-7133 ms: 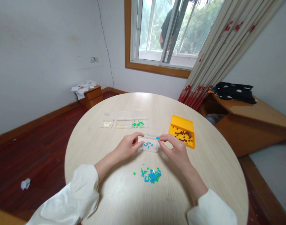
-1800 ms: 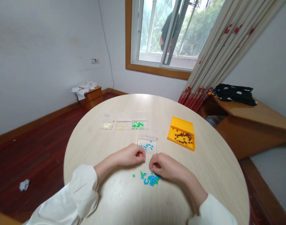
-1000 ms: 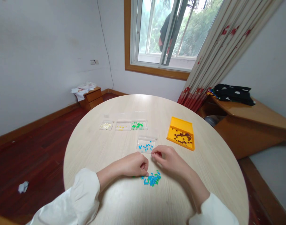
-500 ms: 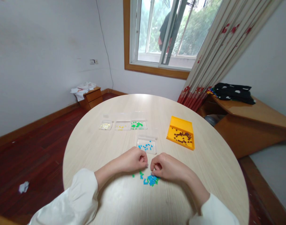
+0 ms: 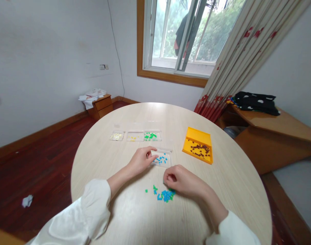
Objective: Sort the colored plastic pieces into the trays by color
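My left hand (image 5: pixel 143 158) reaches over the left side of a clear plastic tray (image 5: pixel 168 164) with small blue pieces (image 5: pixel 162 159) inside. Thumb and index finger are spread, and nothing shows between them. Just above a loose pile of blue and green pieces (image 5: pixel 167 195) on the table is my right hand (image 5: pixel 180 178). Its fingers are curled and closed; whatever they may pinch is too small or hidden to make out. A few green and blue bits (image 5: pixel 155 189) lie scattered left of the pile.
Farther back stand clear trays with green pieces (image 5: pixel 150 136), yellow pieces (image 5: pixel 133 138) and pale pieces (image 5: pixel 116 136). An open yellow box (image 5: pixel 199 134) with dark brown pieces (image 5: pixel 201 149) sits at the right of the round table (image 5: pixel 135 217).
My left hand has moved up and away from my right hand to the blue tray, and its fingers have opened. My right hand stays near the pile.
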A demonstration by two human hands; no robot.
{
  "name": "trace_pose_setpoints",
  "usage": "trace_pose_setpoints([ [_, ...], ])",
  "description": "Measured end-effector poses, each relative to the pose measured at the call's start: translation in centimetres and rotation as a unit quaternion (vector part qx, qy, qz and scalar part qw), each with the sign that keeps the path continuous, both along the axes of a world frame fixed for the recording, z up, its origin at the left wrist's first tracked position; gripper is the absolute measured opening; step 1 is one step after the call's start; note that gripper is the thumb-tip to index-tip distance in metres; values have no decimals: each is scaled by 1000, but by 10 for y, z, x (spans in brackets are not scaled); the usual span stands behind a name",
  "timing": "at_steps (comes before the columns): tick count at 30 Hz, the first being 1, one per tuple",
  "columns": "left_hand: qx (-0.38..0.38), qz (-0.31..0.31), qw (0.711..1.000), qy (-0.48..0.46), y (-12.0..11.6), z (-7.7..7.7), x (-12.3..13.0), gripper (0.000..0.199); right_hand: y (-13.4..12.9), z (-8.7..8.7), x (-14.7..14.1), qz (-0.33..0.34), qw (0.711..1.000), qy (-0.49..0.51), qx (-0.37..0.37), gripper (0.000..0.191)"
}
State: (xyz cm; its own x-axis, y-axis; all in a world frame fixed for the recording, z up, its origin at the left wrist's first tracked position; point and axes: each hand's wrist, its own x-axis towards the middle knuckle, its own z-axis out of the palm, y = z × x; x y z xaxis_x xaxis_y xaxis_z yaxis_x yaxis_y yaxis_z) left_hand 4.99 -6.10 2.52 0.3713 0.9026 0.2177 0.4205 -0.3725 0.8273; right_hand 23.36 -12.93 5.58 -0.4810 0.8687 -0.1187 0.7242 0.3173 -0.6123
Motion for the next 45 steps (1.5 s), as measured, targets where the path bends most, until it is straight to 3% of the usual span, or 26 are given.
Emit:
trace_pose_setpoints([
  [3, 4, 0, 1000, 5, -2, 3, 0, 21, 4, -1, 3, -74, 988, 85, 104, 15],
  [5, -2, -9, 1000, 17, -4, 5, 0, 19, 9, -3, 5, -126, 964, 134, 194, 16],
  [9, -30, -75, 995, 53, -13, 10, 1, 18, 18, -11, 8, -197, 920, 177, 290, 21],
  [12, -46, -155, 981, 111, -20, 14, 1, 16, 18, -14, 9, -181, 938, 162, 248, 24],
  [16, -58, -222, 958, 174, -23, 19, -1, 9, 8, -7, 6, -51, 993, 87, 64, 17],
  [20, -85, -272, 943, 169, -21, 24, -8, 13, -2, 0, 0, 54, 997, -5, -61, 20],
  [29, -89, -398, 892, 194, -22, 21, -9, 12, 0, -1, 0, 73, 996, -53, -29, 25],
  [35, -49, -411, 884, 216, -25, 18, -5, 15, 0, -2, 0, 60, 996, -53, -29, 26],
  [45, -86, -373, 905, 186, -21, 25, -10, 18, -2, 4, -4, 73, 994, -65, -53, 27],
])
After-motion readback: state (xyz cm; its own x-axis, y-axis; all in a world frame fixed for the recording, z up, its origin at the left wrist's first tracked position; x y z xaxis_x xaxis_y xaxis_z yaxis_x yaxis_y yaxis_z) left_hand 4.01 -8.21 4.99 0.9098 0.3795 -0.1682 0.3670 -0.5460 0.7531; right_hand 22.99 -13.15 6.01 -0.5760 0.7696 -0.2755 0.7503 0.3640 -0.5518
